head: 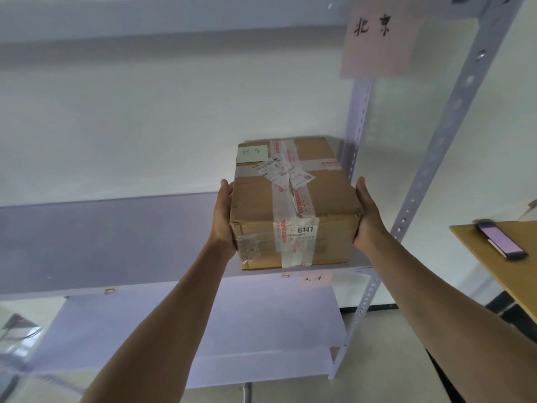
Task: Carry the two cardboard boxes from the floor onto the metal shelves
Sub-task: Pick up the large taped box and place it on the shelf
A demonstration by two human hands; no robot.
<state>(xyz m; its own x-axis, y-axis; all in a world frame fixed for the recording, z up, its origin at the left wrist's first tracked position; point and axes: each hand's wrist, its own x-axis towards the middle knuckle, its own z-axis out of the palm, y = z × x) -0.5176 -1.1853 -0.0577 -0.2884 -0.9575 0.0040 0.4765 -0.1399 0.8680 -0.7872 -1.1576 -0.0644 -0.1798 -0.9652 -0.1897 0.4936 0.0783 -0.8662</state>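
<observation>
A taped cardboard box marked 6141, with a pale green note on its top, sits at the right end of a pale metal shelf. My left hand presses flat against the box's left side. My right hand presses against its right side. The box's near bottom edge lies at the shelf's front lip; whether its full weight rests on the shelf I cannot tell. Only this one box is in view.
Perforated metal uprights stand just right of the box. A pink paper label hangs from the shelf above. Lower shelves lie below. A wooden table with a phone stands at the right.
</observation>
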